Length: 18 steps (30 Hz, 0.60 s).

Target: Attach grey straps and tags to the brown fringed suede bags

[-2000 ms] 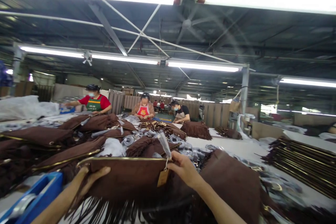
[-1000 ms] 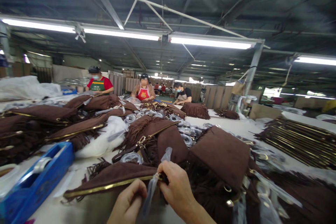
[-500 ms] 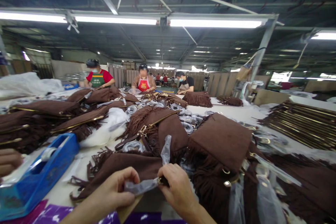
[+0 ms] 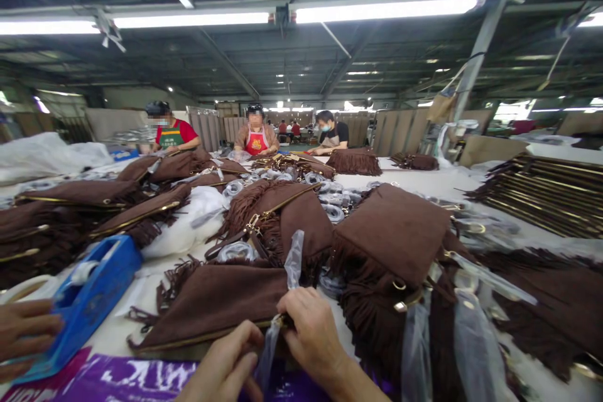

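Observation:
A brown fringed suede-like bag (image 4: 221,295) lies flat in front of me, its gold zip edge towards me. My right hand (image 4: 313,330) pinches the bag's zip end at its near right corner. From that corner a strip of clear plastic wrap (image 4: 269,348) hangs down, while another plastic piece (image 4: 294,257) sticks up behind my right fingers. My left hand (image 4: 230,358) is beside the hanging strip, fingers bent and thumb apart from the index finger, with nothing visible between them. The lower left fingers are partly hidden.
Another person's hand (image 4: 28,336) is at the left, by a blue tape dispenser (image 4: 101,301). Purple printed plastic (image 4: 136,377) lies at the near edge. More fringed bags (image 4: 391,232) are piled right and behind. Several people work across the table, one in a red apron (image 4: 257,143).
The plastic strip, earlier stretched between my hands, now hangs down from the bag's corner. My left hand has moved right and lower. The other person's hand has come further into view.

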### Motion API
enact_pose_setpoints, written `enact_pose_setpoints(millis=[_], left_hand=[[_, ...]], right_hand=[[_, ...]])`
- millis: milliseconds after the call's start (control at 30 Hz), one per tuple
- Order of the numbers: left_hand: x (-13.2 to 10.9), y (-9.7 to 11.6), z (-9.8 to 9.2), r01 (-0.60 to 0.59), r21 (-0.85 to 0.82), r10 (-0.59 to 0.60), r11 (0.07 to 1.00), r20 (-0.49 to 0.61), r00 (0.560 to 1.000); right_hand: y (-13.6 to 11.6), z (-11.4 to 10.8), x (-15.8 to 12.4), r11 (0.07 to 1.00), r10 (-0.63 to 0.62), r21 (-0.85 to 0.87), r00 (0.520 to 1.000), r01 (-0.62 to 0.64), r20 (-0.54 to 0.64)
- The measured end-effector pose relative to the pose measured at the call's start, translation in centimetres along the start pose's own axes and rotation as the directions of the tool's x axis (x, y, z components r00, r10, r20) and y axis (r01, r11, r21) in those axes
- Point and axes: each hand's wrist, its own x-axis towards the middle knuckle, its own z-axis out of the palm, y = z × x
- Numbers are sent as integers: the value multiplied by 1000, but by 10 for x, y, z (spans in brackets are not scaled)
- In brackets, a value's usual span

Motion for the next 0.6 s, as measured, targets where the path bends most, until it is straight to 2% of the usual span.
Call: enact_pose_setpoints(millis=[100,167,267,433,533,600], left_hand=[[12,-16,16,26,-260,-8,965,68,998],[14,-16,24,53,-389,-16,920,98,995],[14,-10,33,43,-468,-10,883,73,997],[25,-14,43,84,-412,-77,907,34,996],[26,-15,41,9,-295,-5,955,12,1000],[18,-10,29,-80,-97,82,992,16,997]], right_hand=[[3,0,0,1000,-8,-7,999,8,-45],[5,0,1,999,-41,-16,996,40,-78],[3,0,2,997,-73,-25,989,70,-130],[-3,1,2,995,-98,-21,984,96,-147],[-1,0,-1,995,-100,-12,989,99,-106],[3,-2,-3,997,-72,3,996,72,-56]])
